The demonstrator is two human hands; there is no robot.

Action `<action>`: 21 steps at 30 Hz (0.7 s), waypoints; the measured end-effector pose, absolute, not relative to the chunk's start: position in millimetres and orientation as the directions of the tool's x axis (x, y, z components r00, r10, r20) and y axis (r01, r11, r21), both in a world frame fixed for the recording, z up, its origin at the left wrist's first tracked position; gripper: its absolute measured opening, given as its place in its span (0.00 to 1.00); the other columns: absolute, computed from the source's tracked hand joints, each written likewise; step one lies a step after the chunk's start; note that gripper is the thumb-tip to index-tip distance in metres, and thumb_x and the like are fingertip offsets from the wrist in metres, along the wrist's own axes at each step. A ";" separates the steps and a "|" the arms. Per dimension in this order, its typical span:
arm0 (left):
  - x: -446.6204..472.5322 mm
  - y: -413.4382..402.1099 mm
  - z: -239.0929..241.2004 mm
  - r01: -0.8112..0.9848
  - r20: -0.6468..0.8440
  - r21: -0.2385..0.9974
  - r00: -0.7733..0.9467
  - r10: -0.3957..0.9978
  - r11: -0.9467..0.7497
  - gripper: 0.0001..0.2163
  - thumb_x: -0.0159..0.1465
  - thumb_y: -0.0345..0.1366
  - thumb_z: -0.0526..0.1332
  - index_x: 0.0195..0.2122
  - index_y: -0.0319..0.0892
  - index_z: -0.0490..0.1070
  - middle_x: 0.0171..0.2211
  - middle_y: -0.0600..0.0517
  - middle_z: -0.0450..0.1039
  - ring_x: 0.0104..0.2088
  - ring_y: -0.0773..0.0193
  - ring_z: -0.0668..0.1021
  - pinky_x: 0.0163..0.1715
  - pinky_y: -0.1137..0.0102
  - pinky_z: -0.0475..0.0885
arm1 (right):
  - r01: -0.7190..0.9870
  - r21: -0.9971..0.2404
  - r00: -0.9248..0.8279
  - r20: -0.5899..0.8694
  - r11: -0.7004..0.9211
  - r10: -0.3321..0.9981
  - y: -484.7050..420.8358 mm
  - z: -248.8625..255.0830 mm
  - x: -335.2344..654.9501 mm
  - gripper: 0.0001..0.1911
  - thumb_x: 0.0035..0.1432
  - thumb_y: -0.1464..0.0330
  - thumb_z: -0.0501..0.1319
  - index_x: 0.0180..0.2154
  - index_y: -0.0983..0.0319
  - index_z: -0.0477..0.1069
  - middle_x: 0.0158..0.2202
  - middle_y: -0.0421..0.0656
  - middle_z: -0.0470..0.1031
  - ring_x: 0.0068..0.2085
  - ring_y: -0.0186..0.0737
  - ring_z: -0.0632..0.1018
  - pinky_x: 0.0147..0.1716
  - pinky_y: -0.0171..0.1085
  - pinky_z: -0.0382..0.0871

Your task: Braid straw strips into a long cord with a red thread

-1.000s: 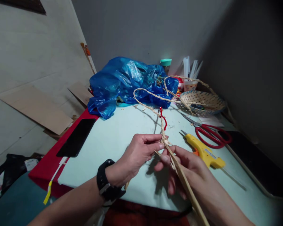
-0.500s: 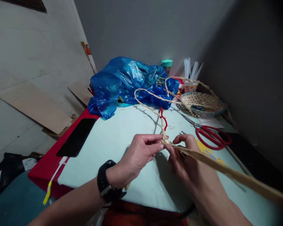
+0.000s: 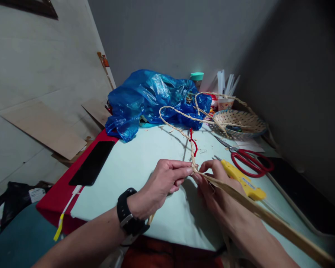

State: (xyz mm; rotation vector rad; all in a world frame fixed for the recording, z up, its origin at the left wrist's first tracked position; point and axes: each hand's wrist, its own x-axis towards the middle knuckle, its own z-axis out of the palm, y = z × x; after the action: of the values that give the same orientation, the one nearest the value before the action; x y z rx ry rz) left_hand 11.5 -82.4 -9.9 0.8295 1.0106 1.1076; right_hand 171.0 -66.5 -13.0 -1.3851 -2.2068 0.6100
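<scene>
A pale straw-coloured braid (image 3: pixel 192 152) runs from between my hands up the table and loops back toward a woven basket. My left hand (image 3: pixel 167 180), with a black watch on the wrist, pinches the braid's near end between thumb and fingers. My right hand (image 3: pixel 216 190) meets it from the other side, thumb and fingers closed at the same end. From there a long flat fibre strip (image 3: pixel 248 203) passes over my right hand to the lower right. A red fuzzy tie (image 3: pixel 194 145) is fastened on the braid just beyond my fingers.
Red-handled scissors (image 3: pixel 247 162) and a yellow glue gun (image 3: pixel 244 181) lie right of my hands. The woven basket (image 3: pixel 244 119), a cup of clear sticks (image 3: pixel 225 102) and a crumpled blue plastic bag (image 3: pixel 153 96) stand at the back. A black phone (image 3: pixel 93 163) lies on the left edge.
My right hand has shifted slightly left and its fingers have drawn closer to the braid's end, uncovering more of the glue gun. The left hand keeps its pinch, nearly still.
</scene>
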 end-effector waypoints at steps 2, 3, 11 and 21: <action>12.0 -82.0 -9.2 -0.298 -0.227 0.920 0.119 0.967 0.253 0.15 0.56 0.35 0.65 0.43 0.33 0.76 0.21 0.57 0.57 0.19 0.76 0.55 0.15 0.77 0.45 | 0.693 -0.560 -0.437 0.176 0.455 0.882 -65.7 -16.1 176.9 0.07 0.63 0.61 0.49 0.40 0.57 0.57 0.17 0.35 0.68 0.17 0.37 0.70 0.18 0.32 0.56; 12.3 -82.1 -8.3 -0.287 -0.230 0.923 0.114 0.966 0.254 0.15 0.56 0.35 0.65 0.43 0.33 0.76 0.21 0.57 0.58 0.19 0.76 0.55 0.15 0.77 0.45 | 0.677 -0.528 -0.475 0.220 0.513 0.852 -65.8 -16.9 179.8 0.06 0.64 0.62 0.49 0.41 0.57 0.58 0.19 0.36 0.70 0.19 0.37 0.71 0.19 0.32 0.57; 14.8 -82.6 -3.3 -0.153 -0.285 0.943 0.082 0.955 0.295 0.15 0.57 0.38 0.64 0.42 0.34 0.77 0.19 0.58 0.55 0.20 0.75 0.53 0.16 0.75 0.44 | 0.658 -0.218 -0.453 0.650 0.721 0.610 -73.3 -15.7 188.0 0.08 0.60 0.72 0.55 0.39 0.58 0.71 0.33 0.44 0.71 0.33 0.40 0.69 0.30 0.38 0.59; 11.4 -83.0 -8.8 -0.252 -0.314 0.902 0.175 0.933 0.351 0.08 0.56 0.33 0.63 0.35 0.33 0.75 0.20 0.57 0.59 0.17 0.78 0.56 0.15 0.77 0.47 | 0.501 0.040 -0.620 0.714 0.865 0.326 -87.2 -22.1 171.7 0.13 0.62 0.78 0.52 0.43 0.73 0.72 0.37 0.54 0.78 0.35 0.45 0.74 0.32 0.45 0.61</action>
State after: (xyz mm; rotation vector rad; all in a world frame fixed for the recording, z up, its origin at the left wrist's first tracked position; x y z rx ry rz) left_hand 11.4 -83.0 -8.8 0.8165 1.0549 0.9875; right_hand 171.7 -87.2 -22.1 -0.5945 -2.2895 -0.3044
